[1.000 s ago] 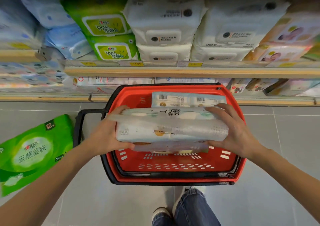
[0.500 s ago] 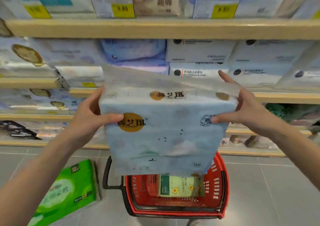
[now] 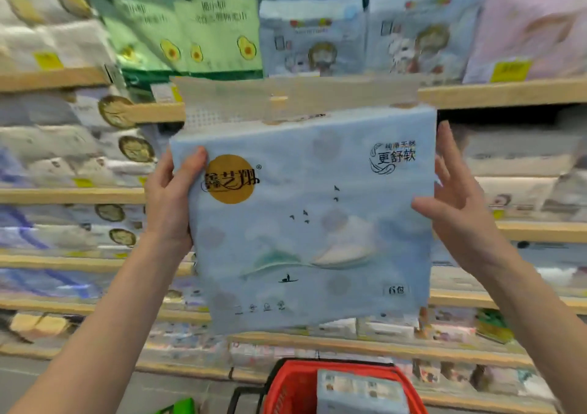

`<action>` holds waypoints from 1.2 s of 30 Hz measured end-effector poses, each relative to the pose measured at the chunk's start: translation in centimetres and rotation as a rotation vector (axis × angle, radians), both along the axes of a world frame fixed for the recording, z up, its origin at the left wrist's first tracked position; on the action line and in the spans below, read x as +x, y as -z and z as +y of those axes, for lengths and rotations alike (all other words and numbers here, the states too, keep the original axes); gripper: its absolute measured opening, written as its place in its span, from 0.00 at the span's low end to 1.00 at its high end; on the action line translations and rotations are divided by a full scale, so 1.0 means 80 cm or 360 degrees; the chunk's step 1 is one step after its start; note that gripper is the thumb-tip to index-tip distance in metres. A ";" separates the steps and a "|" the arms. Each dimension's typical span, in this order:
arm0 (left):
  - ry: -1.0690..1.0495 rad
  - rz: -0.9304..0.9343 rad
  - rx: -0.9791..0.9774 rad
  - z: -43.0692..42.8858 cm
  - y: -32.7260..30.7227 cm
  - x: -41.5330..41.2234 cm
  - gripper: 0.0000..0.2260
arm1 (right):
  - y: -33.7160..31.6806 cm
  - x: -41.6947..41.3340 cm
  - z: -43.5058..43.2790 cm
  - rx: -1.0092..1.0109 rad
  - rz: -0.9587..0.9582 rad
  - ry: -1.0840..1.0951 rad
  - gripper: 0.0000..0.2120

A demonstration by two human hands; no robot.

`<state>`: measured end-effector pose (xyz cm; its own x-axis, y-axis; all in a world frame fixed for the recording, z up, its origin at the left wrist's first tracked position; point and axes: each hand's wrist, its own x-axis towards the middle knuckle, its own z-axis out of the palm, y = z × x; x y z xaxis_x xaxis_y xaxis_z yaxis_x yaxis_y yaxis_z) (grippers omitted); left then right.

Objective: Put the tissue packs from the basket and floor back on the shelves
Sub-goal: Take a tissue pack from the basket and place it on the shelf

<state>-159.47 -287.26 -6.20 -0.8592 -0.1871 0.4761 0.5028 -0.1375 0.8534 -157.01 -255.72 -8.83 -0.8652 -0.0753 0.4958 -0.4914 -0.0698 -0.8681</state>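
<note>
i hold the pale blue tissue pack (image 3: pixel 305 216) upright in the air, printed face toward me. my left hand (image 3: pixel 168 200) grips its left edge, thumb curled onto the front, while my right hand (image 3: pixel 460 204) rests against its right edge, fingers straight and spread, thumb touching the front. behind it stand the shelves (image 3: pixel 508 94); below it the red basket (image 3: pixel 286 388) holds another pack (image 3: pixel 359 391).

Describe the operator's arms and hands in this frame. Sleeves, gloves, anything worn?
Nothing worn that shows. The left forearm and right forearm are bare down to the frame edge, with no sleeve, watch or band. The left grip and right grip are bare hands with no gloves, and no rings on the fingers in view. The left fingers are mostly hidden, so rings there cannot be ruled out.
</note>
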 end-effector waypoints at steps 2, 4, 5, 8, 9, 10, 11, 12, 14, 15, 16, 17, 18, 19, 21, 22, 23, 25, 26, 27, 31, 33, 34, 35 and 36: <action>-0.0021 0.0063 0.0026 -0.006 -0.037 0.010 0.15 | -0.012 0.026 -0.003 0.0135 0.0020 -0.0044 0.52; -0.0029 0.0096 0.0047 -0.013 -0.073 0.022 0.15 | -0.018 0.048 -0.010 0.0222 0.0047 -0.0093 0.49; -0.0030 0.0097 0.0049 -0.016 -0.088 0.029 0.20 | -0.023 0.057 -0.014 0.0253 0.0057 -0.0078 0.48; -0.0031 0.0087 0.0005 -0.022 -0.127 0.047 0.34 | -0.049 0.080 -0.029 0.0225 0.0082 0.0031 0.49; -0.0015 0.0059 -0.0014 -0.024 -0.136 0.053 0.37 | -0.058 0.085 -0.034 0.0163 0.0064 0.0053 0.47; 0.0016 0.0023 -0.0022 -0.025 -0.143 0.059 0.39 | -0.065 0.091 -0.037 0.0079 0.0042 0.0079 0.43; 0.0054 -0.0021 -0.0012 -0.027 -0.149 0.065 0.40 | -0.073 0.097 -0.042 -0.0003 0.0019 0.0095 0.39; 0.0081 -0.0070 -0.0009 -0.029 -0.154 0.071 0.41 | -0.080 0.104 -0.045 -0.0065 0.0002 0.0099 0.36; 0.0101 -0.0156 0.0007 -0.033 -0.163 0.081 0.36 | -0.094 0.115 -0.052 -0.0129 -0.0011 0.0077 0.33; 0.0110 -0.0176 0.0014 -0.035 -0.168 0.084 0.30 | -0.100 0.120 -0.055 -0.0168 -0.0026 0.0060 0.32; 0.0123 -0.0188 0.0004 -0.035 -0.174 0.088 0.24 | -0.105 0.124 -0.059 -0.0214 -0.0044 0.0045 0.32; 0.0139 -0.0193 -0.0007 -0.035 -0.181 0.091 0.21 | -0.110 0.128 -0.062 -0.0254 -0.0058 0.0035 0.31; 0.0165 -0.0186 -0.0030 -0.036 -0.188 0.093 0.20 | -0.114 0.130 -0.064 -0.0284 -0.0065 0.0032 0.31; 0.0196 -0.0170 -0.0068 -0.035 -0.195 0.096 0.21 | -0.119 0.132 -0.066 -0.0307 -0.0068 0.0034 0.30; 0.0250 -0.0119 -0.0168 -0.032 -0.216 0.107 0.24 | -0.133 0.136 -0.068 -0.0336 -0.0070 0.0044 0.30; 0.0265 -0.0081 -0.0226 -0.031 -0.227 0.113 0.26 | -0.142 0.138 -0.068 -0.0356 -0.0061 0.0050 0.30; 0.0269 -0.0027 -0.0286 -0.030 -0.239 0.119 0.27 | -0.152 0.140 -0.068 -0.0387 -0.0045 0.0050 0.29; 0.0267 0.0187 -0.0396 -0.032 -0.259 0.129 0.24 | -0.174 0.143 -0.067 -0.0449 0.0000 0.0035 0.26; 0.0260 0.0306 -0.0418 -0.036 -0.264 0.134 0.23 | -0.183 0.143 -0.066 -0.0469 0.0034 0.0024 0.25; 0.0249 0.0414 -0.0448 -0.044 -0.264 0.135 0.30 | -0.192 0.143 -0.065 -0.0484 0.0075 0.0015 0.24; 0.0054 0.0586 -0.0776 -0.057 -0.235 0.150 0.46 | -0.215 0.140 -0.062 -0.0495 0.0178 0.0024 0.24; -0.0110 0.0640 -0.0950 -0.055 -0.210 0.161 0.45 | -0.219 0.137 -0.063 -0.0473 0.0212 0.0032 0.23; -0.0141 0.0631 -0.0948 -0.056 -0.202 0.162 0.45 | -0.219 0.134 -0.064 -0.0463 0.0220 0.0031 0.21; -0.0148 0.0600 -0.0917 -0.056 -0.197 0.163 0.45 | -0.217 0.131 -0.067 -0.0459 0.0217 0.0025 0.20; -0.0155 0.0566 -0.0894 -0.058 -0.194 0.160 0.44 | -0.216 0.129 -0.070 -0.0459 0.0208 0.0017 0.19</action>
<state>-146.67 -291.87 9.31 -0.6236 0.1029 0.7750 0.7543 0.3396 0.5619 -146.70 -261.34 8.45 -0.7928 0.0934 0.6022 -0.5994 -0.2981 -0.7429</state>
